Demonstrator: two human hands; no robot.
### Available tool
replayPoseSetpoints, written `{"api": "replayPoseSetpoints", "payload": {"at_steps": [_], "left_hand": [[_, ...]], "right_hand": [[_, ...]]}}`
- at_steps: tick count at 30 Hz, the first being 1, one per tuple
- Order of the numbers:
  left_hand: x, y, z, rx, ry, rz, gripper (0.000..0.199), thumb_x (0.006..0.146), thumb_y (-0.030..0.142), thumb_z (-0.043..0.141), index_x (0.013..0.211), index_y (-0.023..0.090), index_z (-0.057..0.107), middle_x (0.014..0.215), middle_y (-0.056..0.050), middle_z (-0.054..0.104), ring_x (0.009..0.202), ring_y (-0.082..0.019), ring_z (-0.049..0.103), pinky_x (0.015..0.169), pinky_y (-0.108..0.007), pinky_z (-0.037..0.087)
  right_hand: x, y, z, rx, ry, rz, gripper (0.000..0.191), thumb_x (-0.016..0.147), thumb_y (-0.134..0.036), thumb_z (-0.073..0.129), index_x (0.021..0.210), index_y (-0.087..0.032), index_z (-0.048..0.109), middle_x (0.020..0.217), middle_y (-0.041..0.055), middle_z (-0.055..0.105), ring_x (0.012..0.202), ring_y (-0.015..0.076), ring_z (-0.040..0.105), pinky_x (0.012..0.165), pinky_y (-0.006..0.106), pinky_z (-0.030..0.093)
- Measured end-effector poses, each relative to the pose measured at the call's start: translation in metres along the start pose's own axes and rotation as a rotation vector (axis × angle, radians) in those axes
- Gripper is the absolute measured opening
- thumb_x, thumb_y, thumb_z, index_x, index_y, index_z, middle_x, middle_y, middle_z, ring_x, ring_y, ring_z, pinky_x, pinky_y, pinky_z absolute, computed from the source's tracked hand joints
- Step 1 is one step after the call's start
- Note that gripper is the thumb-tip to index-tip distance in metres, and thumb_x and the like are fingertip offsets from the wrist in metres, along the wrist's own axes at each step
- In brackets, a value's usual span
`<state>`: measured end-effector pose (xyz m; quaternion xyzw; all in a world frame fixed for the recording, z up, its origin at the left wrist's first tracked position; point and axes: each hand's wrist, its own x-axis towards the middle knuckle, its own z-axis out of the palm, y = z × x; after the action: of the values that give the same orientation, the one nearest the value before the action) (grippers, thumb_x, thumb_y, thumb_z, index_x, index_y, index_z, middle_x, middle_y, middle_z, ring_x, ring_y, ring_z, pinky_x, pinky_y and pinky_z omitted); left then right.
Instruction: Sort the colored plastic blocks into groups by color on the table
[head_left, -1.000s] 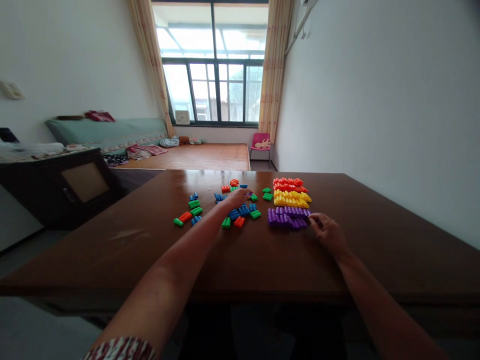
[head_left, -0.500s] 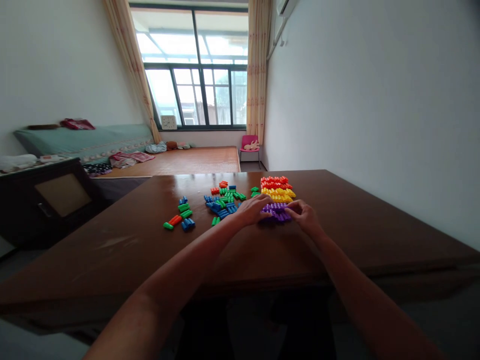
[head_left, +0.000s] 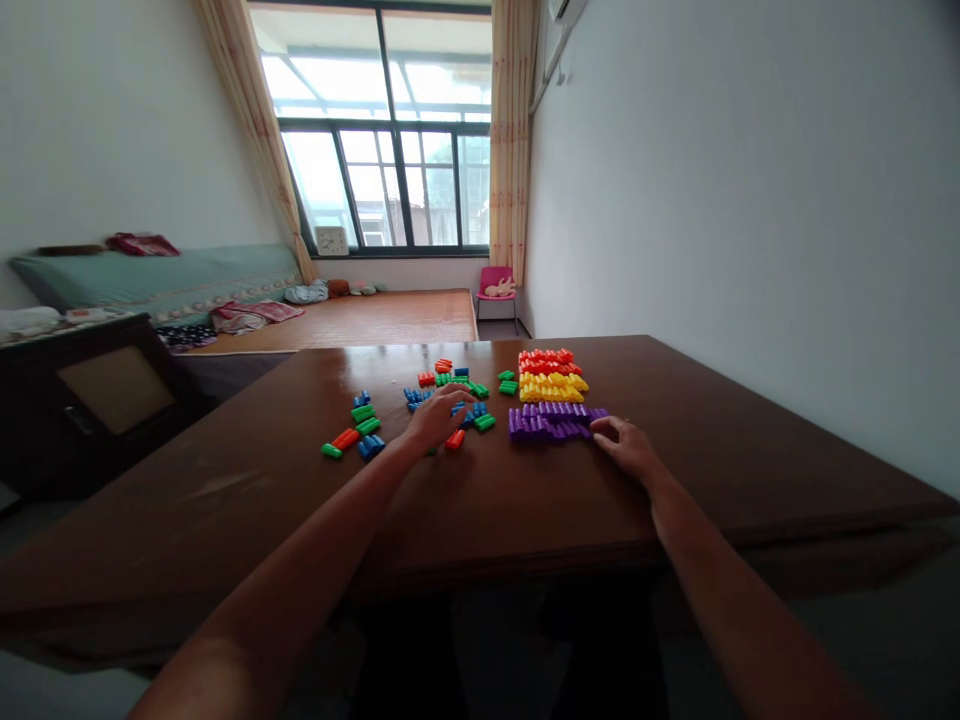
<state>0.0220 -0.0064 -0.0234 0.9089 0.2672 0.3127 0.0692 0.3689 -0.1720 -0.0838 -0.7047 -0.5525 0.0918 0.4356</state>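
Two rows of purple ridged plastic blocks (head_left: 551,422) lie side by side on the brown table (head_left: 525,510). At their right end, my right hand (head_left: 630,448) touches the blocks, its fingers loosely bent and a little apart. My left hand (head_left: 435,418) reaches over a loose pile of blue and green blocks, fingers spread, gripping nothing that I can see. It covers part of the pile. Near it lie a red block (head_left: 454,439) and a green block (head_left: 485,423). Behind the purple rows are yellow block rows (head_left: 553,388) and red block rows (head_left: 546,361).
Left of the pile lies a scattered group of green, red and blue blocks (head_left: 366,427). Small green blocks (head_left: 508,387) sit left of the yellow rows. Beyond the table are a bed (head_left: 390,315), a pink chair (head_left: 495,280) and a dark cabinet (head_left: 82,390).
My left hand has left the purple blocks and moved left over the blue and green pile. The right hand stays at the purple rows, which now show more fully. The view has shifted slightly.
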Motion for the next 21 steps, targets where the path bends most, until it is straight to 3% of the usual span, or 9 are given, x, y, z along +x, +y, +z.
{"api": "replayPoseSetpoints", "payload": {"at_steps": [4,7,10,13,15,17,21], "left_hand": [[-0.008,-0.032,-0.035,0.040,0.061,-0.143,0.027,0.087,0.026,0.048,0.102,0.022,0.070,0.119,-0.005,0.065,0.109,-0.020,0.062,0.097,-0.033,0.050],[-0.016,-0.063,-0.062,0.050,0.178,-0.288,0.029,0.085,0.026,0.048,0.102,0.021,0.071,0.116,-0.004,0.067,0.099,-0.018,0.065,0.090,-0.030,0.053],[-0.032,-0.097,-0.087,0.109,0.238,-0.459,0.030,0.083,0.027,0.049,0.102,0.019,0.072,0.109,-0.005,0.070,0.093,-0.019,0.067,0.087,-0.029,0.053],[-0.057,-0.127,-0.100,0.119,0.148,-0.644,0.030,0.083,0.034,0.053,0.100,0.019,0.072,0.098,-0.006,0.073,0.092,-0.021,0.067,0.083,-0.031,0.053],[-0.074,-0.141,-0.100,0.106,0.080,-0.688,0.030,0.084,0.039,0.054,0.098,0.019,0.072,0.098,-0.007,0.074,0.094,-0.022,0.067,0.083,-0.032,0.053],[-0.089,-0.147,-0.094,0.112,0.046,-0.700,0.030,0.084,0.042,0.056,0.099,0.022,0.072,0.102,-0.006,0.074,0.096,-0.022,0.067,0.084,-0.032,0.052],[-0.105,-0.141,-0.076,0.170,0.038,-0.702,0.036,0.087,0.046,0.055,0.116,0.028,0.067,0.118,-0.004,0.070,0.109,-0.023,0.063,0.090,-0.034,0.050]], "right_hand": [[0.000,0.006,0.001,-0.078,-0.013,-0.056,0.020,0.075,-0.033,0.060,0.090,-0.023,0.070,0.089,0.0037,0.074,0.083,0.0210,0.070,0.081,0.037,0.052],[0.001,0.005,0.002,-0.146,-0.013,-0.093,0.021,0.077,-0.038,0.059,0.089,-0.024,0.070,0.086,0.0031,0.074,0.080,0.0222,0.069,0.077,0.037,0.052],[-0.001,-0.003,0.003,-0.193,0.133,-0.124,0.029,0.083,-0.044,0.053,0.094,-0.022,0.069,0.091,0.0065,0.073,0.079,0.0230,0.068,0.075,0.037,0.051],[-0.004,-0.028,0.010,-0.198,0.267,-0.209,0.033,0.088,-0.043,0.047,0.100,-0.019,0.066,0.097,0.0101,0.071,0.080,0.0228,0.066,0.076,0.036,0.050],[-0.006,-0.055,0.022,-0.170,0.187,-0.299,0.031,0.090,-0.041,0.046,0.102,-0.019,0.064,0.099,0.0101,0.069,0.079,0.0214,0.065,0.076,0.035,0.050],[-0.009,-0.086,0.042,-0.142,0.025,-0.384,0.030,0.092,-0.039,0.047,0.106,-0.020,0.063,0.102,0.0089,0.069,0.075,0.0193,0.064,0.075,0.033,0.050],[-0.006,-0.134,0.096,-0.175,-0.246,-0.473,0.034,0.091,-0.039,0.053,0.120,-0.023,0.059,0.121,0.0101,0.063,0.074,0.0170,0.065,0.078,0.033,0.051]]}}
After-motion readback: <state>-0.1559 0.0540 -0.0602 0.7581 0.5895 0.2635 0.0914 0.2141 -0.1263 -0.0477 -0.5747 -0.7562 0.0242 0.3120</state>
